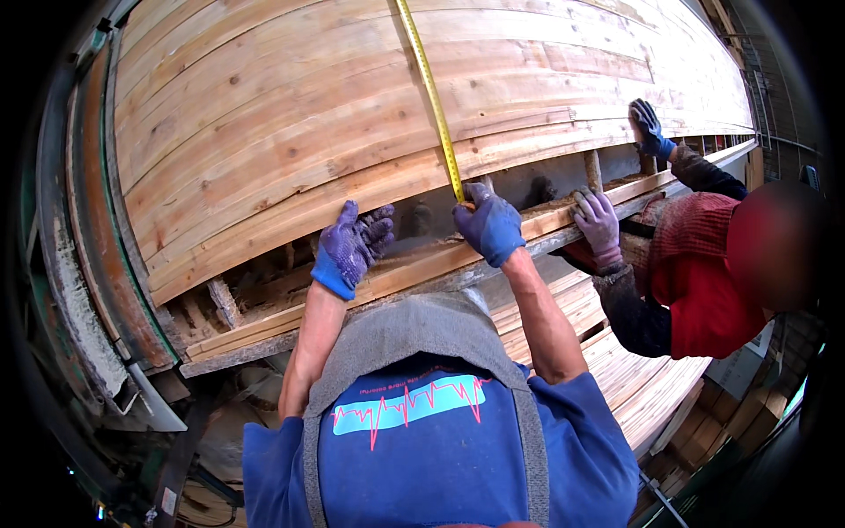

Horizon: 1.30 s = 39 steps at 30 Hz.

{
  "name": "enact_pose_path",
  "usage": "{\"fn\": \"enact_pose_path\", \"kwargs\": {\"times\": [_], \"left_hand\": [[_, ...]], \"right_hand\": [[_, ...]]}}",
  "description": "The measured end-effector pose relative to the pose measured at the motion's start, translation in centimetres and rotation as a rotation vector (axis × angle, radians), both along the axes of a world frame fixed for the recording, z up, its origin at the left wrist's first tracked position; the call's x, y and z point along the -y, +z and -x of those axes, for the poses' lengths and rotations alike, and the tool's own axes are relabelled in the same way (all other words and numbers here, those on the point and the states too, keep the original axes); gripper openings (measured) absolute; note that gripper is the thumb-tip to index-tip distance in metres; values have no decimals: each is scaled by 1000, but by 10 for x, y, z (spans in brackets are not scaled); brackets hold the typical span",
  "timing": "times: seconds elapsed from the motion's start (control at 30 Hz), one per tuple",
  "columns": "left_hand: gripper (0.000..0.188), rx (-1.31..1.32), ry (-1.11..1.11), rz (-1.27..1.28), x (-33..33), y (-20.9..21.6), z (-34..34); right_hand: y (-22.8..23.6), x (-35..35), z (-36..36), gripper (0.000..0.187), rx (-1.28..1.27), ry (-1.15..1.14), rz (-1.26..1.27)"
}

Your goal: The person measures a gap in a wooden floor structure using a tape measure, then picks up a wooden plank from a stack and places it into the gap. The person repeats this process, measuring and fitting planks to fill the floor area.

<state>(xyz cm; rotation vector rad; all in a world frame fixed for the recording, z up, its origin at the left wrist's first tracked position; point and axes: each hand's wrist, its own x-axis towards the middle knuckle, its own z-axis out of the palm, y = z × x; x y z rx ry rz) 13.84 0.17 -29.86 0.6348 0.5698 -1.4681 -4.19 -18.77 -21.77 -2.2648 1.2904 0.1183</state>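
Observation:
A broad panel of edge-to-edge pale wooden boards (290,114) spreads out in front of me. Across it, away from me, runs a yellow tape measure blade (431,92). In a purple-and-blue glove, my right hand (489,227) is closed around the near end of the tape at the panel's front edge; its case is mostly hidden by the fingers. My left hand (348,248), gloved alike, is by the same edge with its fingers apart and nothing in them. Beneath both wrists lies a long wooden rail (414,275).
At the right, a co-worker in a red vest (704,273) has one gloved hand (650,130) on the panel and another (598,224) on the rail. A gap with short wooden uprights (224,302) separates panel and rail. Rusty metal machine rails (101,202) stand left; stacked boards (572,326) lie below.

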Motion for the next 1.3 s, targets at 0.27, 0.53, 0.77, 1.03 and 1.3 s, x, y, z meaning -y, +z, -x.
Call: {"fn": "enact_pose_path", "kwargs": {"times": [0.27, 0.53, 0.77, 1.03, 1.3], "left_hand": [[50, 65, -6, -10, 1, 8, -1], [51, 40, -30, 39, -4, -2, -2], [54, 47, -51, 65, -4, -10, -4], [39, 644, -331, -93, -8, 4, 10], [36, 1714, -227, -75, -48, 76, 35]], "right_hand": [[2, 3, -1, 40, -51, -26, -70], [-3, 4, 6, 41, 33, -37, -123], [-6, 10, 7, 39, 36, -31, -141], [54, -15, -3, 19, 541, -127, -537], [44, -35, -12, 32, 641, 51, -833]]}}
